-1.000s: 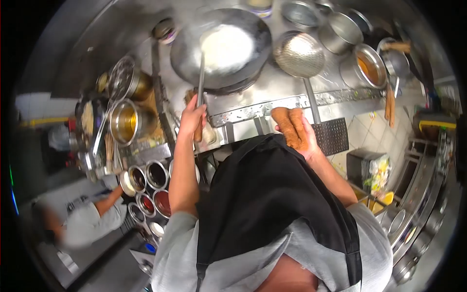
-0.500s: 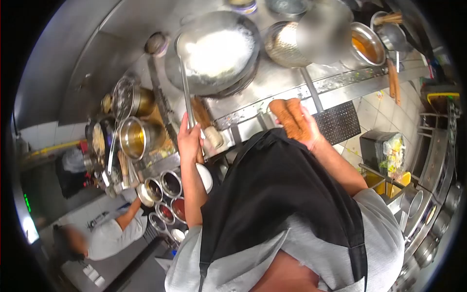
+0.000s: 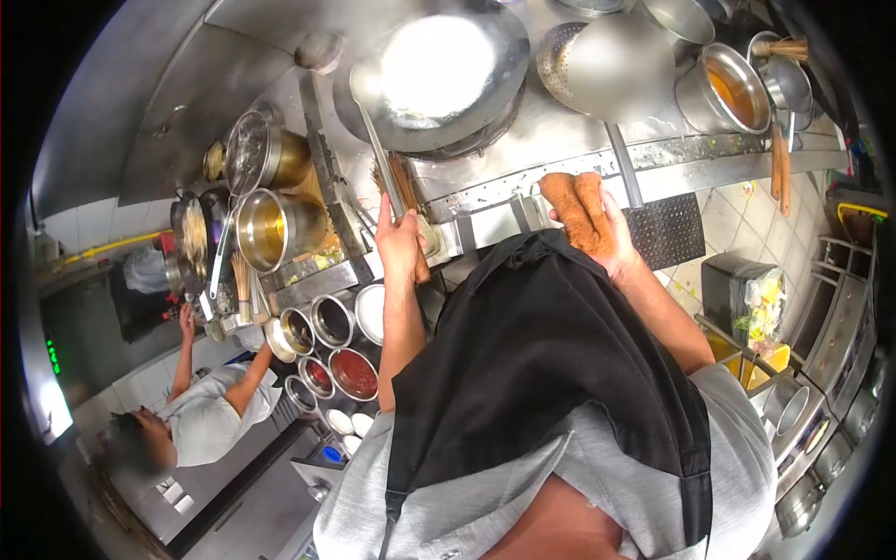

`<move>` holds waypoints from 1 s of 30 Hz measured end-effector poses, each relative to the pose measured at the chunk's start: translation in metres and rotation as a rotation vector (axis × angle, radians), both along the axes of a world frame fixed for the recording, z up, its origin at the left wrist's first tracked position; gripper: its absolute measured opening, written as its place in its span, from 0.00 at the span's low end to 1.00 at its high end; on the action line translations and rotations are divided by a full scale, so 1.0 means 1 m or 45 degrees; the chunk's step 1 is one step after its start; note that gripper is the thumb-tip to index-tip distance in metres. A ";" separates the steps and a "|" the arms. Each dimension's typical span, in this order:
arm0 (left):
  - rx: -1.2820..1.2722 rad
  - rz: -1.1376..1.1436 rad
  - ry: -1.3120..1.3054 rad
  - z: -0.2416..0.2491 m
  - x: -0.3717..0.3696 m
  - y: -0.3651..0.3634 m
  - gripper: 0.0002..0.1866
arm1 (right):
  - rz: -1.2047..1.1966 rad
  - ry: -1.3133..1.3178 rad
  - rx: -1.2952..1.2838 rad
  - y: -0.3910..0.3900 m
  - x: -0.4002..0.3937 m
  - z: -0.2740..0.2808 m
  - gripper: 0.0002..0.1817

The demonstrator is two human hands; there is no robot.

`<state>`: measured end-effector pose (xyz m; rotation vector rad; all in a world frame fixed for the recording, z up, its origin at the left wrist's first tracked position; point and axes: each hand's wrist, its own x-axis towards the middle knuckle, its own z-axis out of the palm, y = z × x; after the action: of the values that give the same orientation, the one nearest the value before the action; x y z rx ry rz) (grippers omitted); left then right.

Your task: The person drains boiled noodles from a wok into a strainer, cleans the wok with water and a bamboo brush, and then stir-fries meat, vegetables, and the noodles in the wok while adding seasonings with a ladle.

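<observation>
My left hand (image 3: 401, 245) is closed around the handle of a long metal ladle (image 3: 380, 140), which has a wooden end. The ladle's bowl rests at the left side of a large wok (image 3: 509, 56), whose inside is washed out by glare. A bamboo brush (image 3: 401, 182) lies beside the ladle handle at the stove's front edge. In front of the black apron, my right hand (image 3: 611, 241) grips a folded brown cloth (image 3: 581, 213). The cloth hides part of the fingers.
A perforated strainer (image 3: 557, 65) and a pot of orange liquid (image 3: 695, 98) stand right of the wok. Metal pots (image 3: 266, 233) and several sauce containers (image 3: 353, 373) are at left. A co-worker (image 3: 219, 411) stands lower left. A bin (image 3: 733, 289) sits right.
The view has shifted, so the stove sits higher and further right. Both hands keep their hold on the ladle and cloth. The co-worker's second arm now shows, reaching toward the counter.
</observation>
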<state>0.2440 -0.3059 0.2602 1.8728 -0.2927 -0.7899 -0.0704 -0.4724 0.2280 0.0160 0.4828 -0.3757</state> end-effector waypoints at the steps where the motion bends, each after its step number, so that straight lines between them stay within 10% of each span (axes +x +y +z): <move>1: 0.007 -0.002 0.002 0.000 -0.003 0.004 0.38 | -0.006 0.007 0.003 -0.001 0.000 0.002 0.36; 12: 0.059 -0.206 -0.314 0.027 0.001 -0.005 0.38 | -0.067 -0.074 -0.047 -0.005 -0.012 -0.002 0.36; 25: -0.017 -0.889 -1.173 0.139 0.015 -0.436 0.37 | -0.255 -0.064 -0.217 -0.017 -0.059 0.011 0.35; 30: -0.436 -0.767 -0.611 0.163 -0.035 -0.393 0.36 | -0.242 0.036 -0.237 -0.018 -0.053 0.014 0.36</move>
<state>0.2086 -0.6985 0.4234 1.6292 -1.2571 -0.6093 -0.1233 -0.4906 0.2420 -0.1247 0.4739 -0.6065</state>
